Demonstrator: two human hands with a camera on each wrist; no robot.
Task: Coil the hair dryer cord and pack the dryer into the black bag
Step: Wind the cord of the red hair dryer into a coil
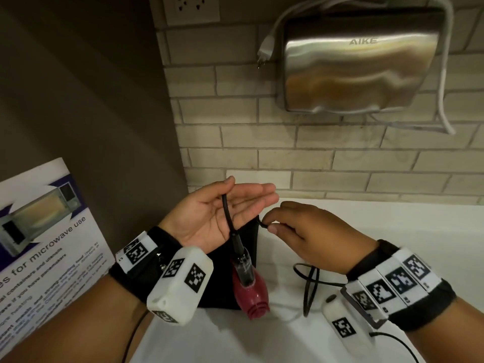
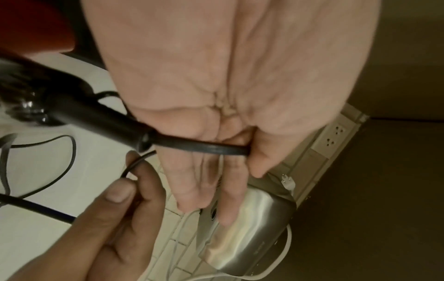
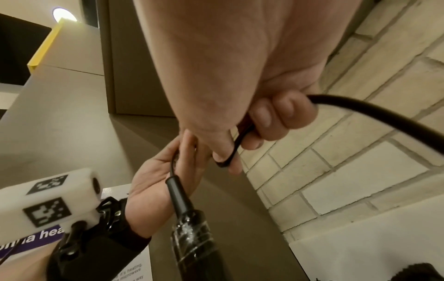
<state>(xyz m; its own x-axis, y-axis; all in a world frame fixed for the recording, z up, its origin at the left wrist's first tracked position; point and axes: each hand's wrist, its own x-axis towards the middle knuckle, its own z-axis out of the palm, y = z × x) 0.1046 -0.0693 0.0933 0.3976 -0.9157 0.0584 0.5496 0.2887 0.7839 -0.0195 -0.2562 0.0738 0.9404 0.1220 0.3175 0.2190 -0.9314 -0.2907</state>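
Observation:
The hair dryer (image 1: 251,292), red body with a black handle (image 2: 96,116), hangs nozzle down from its black cord (image 1: 227,213). My left hand (image 1: 248,192) is palm up with straight fingers, and its thumb (image 2: 261,157) pinches the cord against the fingers. My right hand (image 1: 268,224) pinches a small bend of the same cord just right of the left fingertips. More cord (image 1: 310,286) lies in loose loops on the white counter (image 1: 366,231). The black bag (image 1: 220,284) lies flat under the dryer, partly hidden by my left wrist. In the right wrist view the cord (image 3: 372,110) arcs away from my right hand (image 3: 228,157).
A steel hand dryer (image 1: 358,64) hangs on the tiled wall, its white plug (image 1: 264,51) dangling beside it. A wall socket (image 1: 191,7) sits at the top. A microwave notice (image 1: 47,231) leans at the left against a dark panel (image 1: 91,100).

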